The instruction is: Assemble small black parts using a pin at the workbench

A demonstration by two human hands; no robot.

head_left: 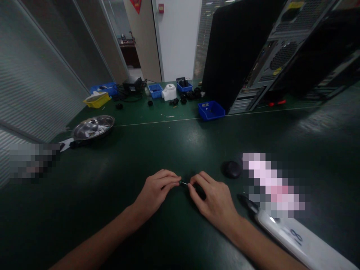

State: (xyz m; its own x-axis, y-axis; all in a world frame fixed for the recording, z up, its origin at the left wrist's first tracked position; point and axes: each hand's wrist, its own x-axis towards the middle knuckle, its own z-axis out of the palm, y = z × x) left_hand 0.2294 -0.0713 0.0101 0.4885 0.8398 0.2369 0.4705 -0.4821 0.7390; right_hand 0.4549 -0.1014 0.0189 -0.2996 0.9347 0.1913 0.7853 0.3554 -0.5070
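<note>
My left hand [157, 189] and my right hand [210, 198] meet over the dark green table [168, 150] near its front edge. Both are pinched closed, fingertips almost touching. A small thin metal piece [184, 183], like a pin or screw, shows between them; the left fingertips pinch one end and the right fingertips touch the other. Something dark sits under my right fingers, too dim to name. A round black cap-like part [231, 169] lies just right of my right hand. A white-handled tool with a black tip [270, 221] lies by my right forearm.
A steel bowl [93, 127] sits at the left. Blue bins [210, 110] [155, 90], a yellow tray [97, 99], a white device [169, 92] and black parts line the far edge. An open computer tower [253, 56] stands at the back right.
</note>
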